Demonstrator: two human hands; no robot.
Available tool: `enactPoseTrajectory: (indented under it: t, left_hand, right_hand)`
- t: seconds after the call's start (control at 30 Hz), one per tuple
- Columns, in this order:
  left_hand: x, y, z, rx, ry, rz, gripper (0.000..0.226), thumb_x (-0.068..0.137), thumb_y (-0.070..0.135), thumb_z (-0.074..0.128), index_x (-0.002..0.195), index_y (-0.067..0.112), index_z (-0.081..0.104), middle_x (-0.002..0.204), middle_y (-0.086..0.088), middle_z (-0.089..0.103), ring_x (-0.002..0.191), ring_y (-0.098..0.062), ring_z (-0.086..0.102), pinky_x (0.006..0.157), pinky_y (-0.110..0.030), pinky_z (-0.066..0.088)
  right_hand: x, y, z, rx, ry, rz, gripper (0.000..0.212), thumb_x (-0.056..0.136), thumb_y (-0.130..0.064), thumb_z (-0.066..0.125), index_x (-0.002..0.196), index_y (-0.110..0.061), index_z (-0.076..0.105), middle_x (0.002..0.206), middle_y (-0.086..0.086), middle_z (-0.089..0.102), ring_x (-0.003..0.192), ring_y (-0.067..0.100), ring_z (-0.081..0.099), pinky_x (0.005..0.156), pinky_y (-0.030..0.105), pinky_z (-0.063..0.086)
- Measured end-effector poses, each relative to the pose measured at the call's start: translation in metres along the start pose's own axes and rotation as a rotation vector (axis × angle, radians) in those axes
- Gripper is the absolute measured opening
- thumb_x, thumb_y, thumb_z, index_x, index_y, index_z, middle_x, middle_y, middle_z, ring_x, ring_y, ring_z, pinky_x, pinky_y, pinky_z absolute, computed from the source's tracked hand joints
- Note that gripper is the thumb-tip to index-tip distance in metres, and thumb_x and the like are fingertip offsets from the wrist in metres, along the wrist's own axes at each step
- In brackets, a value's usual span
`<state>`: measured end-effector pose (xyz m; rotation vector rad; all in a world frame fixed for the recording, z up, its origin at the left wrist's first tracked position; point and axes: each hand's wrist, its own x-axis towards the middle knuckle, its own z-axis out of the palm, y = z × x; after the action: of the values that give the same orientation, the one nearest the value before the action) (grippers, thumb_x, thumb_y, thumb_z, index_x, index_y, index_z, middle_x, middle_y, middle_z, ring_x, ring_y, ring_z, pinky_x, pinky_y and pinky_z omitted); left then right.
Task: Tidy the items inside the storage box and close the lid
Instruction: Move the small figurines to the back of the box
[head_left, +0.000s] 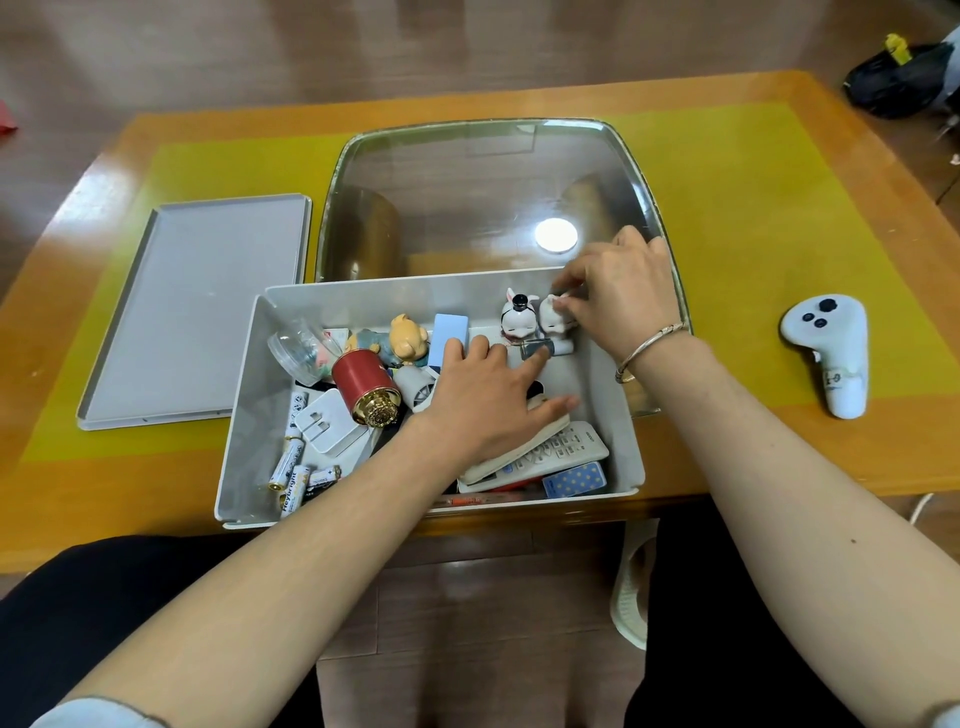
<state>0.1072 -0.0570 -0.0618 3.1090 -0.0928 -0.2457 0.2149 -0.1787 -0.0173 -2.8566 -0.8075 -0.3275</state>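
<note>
Storage box (244, 415), grey and open-topped, set at the near edge of the wooden table (779, 457), near wall overhanging toward the lap. Lid (192, 306) laid flat on the table to the left of the box, just beside its far-left corner. Glass inset (467, 197) in the tabletop directly behind the far wall.

Left hand (483, 400) lowered into the middle of the box, fingers straight and spread, pressing on a white remote control (550, 452) and pointing toward a small glass bottle (540, 347). Right hand (618, 296) over the far-right corner, fingertips pinching a white rabbit figurine (551, 314); a second rabbit figurine (517, 314) upright just beside it, near the far wall.

Left half crowded: clear round container (298, 351), red cylinder (363, 387) lying on its side, white charger (327, 423), loose batteries (293, 470) against the near-left wall. Bear figurine (408, 338) and pale blue block (447, 335) near the far wall. Blue dotted card (574, 480) in the near-right corner. Bare floor of the box visible along the right wall.

White handheld controller (831, 348) on the table, well apart to the right.
</note>
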Motion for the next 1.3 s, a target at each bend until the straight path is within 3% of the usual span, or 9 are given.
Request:
enactPoseTrajectory:
  t: [0.53,0.8,1.3]
  left_hand:
    - [0.0038,-0.0003,-0.0019,-0.019,-0.068,-0.014,0.081,0.080,0.080,0.006,0.150,0.038,0.017,0.153,-0.022,0.021,0.138,-0.033,0.021,0.102,-0.048,0.019]
    - [0.0036,-0.0002,-0.0024,-0.018,-0.074,-0.013,0.082,0.080,0.080,0.005,0.150,0.038,0.016,0.154,-0.022,0.018,0.139,-0.033,0.019,0.103,-0.048,0.018]
    - [0.0031,0.0008,-0.0033,-0.011,-0.099,-0.018,0.088,0.077,0.082,0.003,0.151,0.036,0.013,0.155,-0.020,0.016,0.140,-0.031,0.016,0.103,-0.047,0.017]
  right_hand:
    - [-0.0022,-0.0025,0.0051,-0.019,-0.050,-0.045,0.018,0.084,-0.023,0.065,0.099,-0.031,0.072,0.100,-0.005,0.066,0.106,0.026,0.042,0.080,0.036,0.024]
    - [-0.0031,-0.0006,0.0027,0.006,-0.030,-0.021,0.015,0.079,-0.028,0.069,0.094,-0.029,0.072,0.095,-0.006,0.069,0.103,0.023,0.044,0.080,0.036,0.024]
    - [-0.0008,-0.0083,0.0070,0.003,-0.036,-0.021,0.014,0.087,-0.031,0.062,0.097,-0.028,0.071,0.091,-0.003,0.069,0.105,0.023,0.044,0.082,0.035,0.025]
